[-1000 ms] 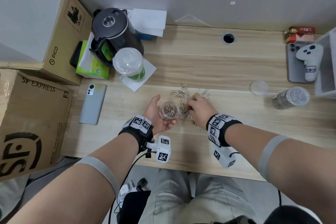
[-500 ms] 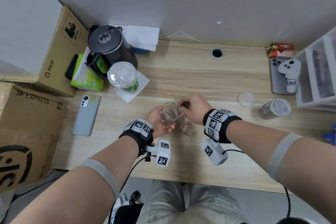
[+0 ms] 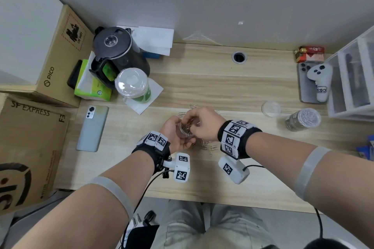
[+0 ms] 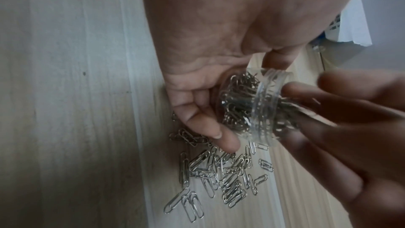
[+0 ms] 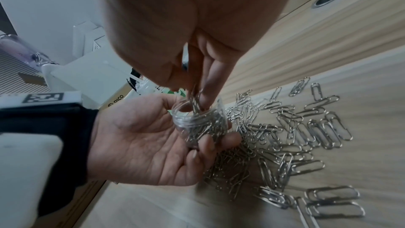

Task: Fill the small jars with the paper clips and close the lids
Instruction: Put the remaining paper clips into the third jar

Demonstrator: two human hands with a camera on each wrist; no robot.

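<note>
While my right hand [image 3: 204,124] pinches a small bunch of paper clips [image 5: 194,100] with fingertips [image 5: 210,93] pointed down into the jar's mouth, my left hand [image 3: 176,135] lies palm up with its fingers [image 5: 208,142] curled around the small clear plastic jar [image 5: 200,122]. That jar has a ribbed, threaded neck, is lidless and is already well filled with silver wire clips; it sits above the table near its front edge, at about 6 o'clock from the cable hole [image 3: 239,57]. Loose paper clips [image 5: 302,131] lie scattered on the pale wood-grain table [image 3: 202,79] just under and beside both hands. I can see black wristbands with square black-and-white marker tiles on both wrists.

At 3 o'clock from my hands lies a round clear lid [image 3: 270,108], and just beyond it a second jar [image 3: 303,119], full and lying on its side. At 9 o'clock is a grey smartphone [image 3: 92,128], face down. Farther out at 9 to 10 o'clock stand cardboard boxes printed "SF EXPRESS" [image 3: 30,147] and "PICO" [image 3: 60,56]. At 11 o'clock are a black kettle [image 3: 117,54] and a plastic cup with a domed clear lid [image 3: 132,85].
</note>
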